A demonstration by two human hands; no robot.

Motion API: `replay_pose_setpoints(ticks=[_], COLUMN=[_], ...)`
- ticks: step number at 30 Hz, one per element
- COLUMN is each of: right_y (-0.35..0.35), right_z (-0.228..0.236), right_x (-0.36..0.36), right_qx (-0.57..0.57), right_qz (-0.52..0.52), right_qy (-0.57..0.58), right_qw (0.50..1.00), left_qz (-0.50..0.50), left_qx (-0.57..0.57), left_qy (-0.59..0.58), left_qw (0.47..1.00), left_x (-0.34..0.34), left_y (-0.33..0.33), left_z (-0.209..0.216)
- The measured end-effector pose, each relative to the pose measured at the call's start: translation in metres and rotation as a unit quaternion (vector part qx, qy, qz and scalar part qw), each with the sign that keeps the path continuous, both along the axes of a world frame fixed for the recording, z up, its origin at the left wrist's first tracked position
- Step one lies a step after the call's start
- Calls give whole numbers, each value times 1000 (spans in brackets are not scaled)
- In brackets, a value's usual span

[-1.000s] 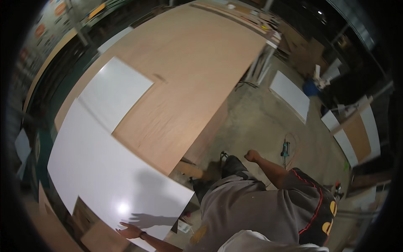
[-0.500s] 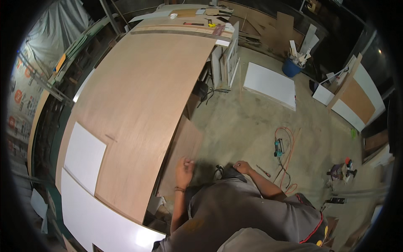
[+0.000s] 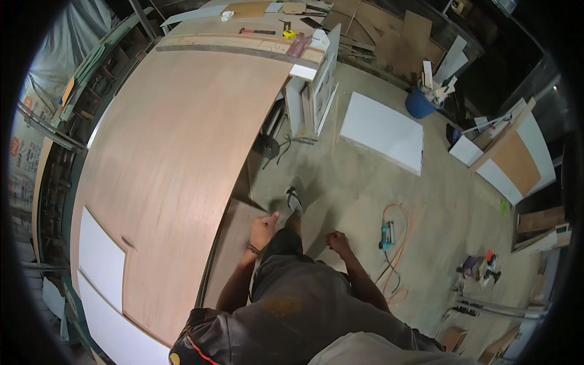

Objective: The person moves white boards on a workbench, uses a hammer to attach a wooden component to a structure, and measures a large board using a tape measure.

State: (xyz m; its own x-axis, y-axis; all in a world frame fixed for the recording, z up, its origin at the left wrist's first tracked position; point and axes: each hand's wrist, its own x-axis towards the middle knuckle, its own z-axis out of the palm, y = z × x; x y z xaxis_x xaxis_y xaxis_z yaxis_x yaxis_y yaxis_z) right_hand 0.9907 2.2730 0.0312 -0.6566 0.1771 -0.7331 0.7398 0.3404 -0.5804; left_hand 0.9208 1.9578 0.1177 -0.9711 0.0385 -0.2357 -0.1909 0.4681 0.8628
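Observation:
My left hand (image 3: pixel 263 230), with a bracelet at its wrist, is beside the right edge of a large wood-faced panel (image 3: pixel 176 146). Its fingers are curled in, and nothing shows in them. In front of my body, over the floor, my right hand (image 3: pixel 337 241) hangs loosely closed and apart from everything. A white sheet with a notched edge (image 3: pixel 100 258) lies on the near left part of the panel. Between my hands one foot (image 3: pixel 293 199) is stepping forward on the floor.
On the floor are a teal power tool (image 3: pixel 387 235) with an orange hose (image 3: pixel 409 243) and a white board (image 3: pixel 383 131). A blue bucket of offcuts (image 3: pixel 421 103) stands farther back. A hammer (image 3: pixel 257 31) and tape measure (image 3: pixel 288 34) lie at the table's far end.
I have stepped forward along the panel, and my foot has come into view. My left hand has closed up more, while my right hand has moved away from my leg.

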Motion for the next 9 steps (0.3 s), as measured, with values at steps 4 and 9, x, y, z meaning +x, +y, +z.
replay_pose_setpoints(ticks=[4, 9], right_y=[10, 44], right_z=[21, 53], right_x=[-145, -337], right_qx=[-5, -57], right_qz=[94, 85], right_qy=[28, 82], right_qw=[995, 991], left_qz=[40, 13], left_qx=[-60, 8], left_qy=[19, 37], left_qw=[997, 999], left_x=[-125, -271], left_y=[22, 51], left_z=[-29, -6])
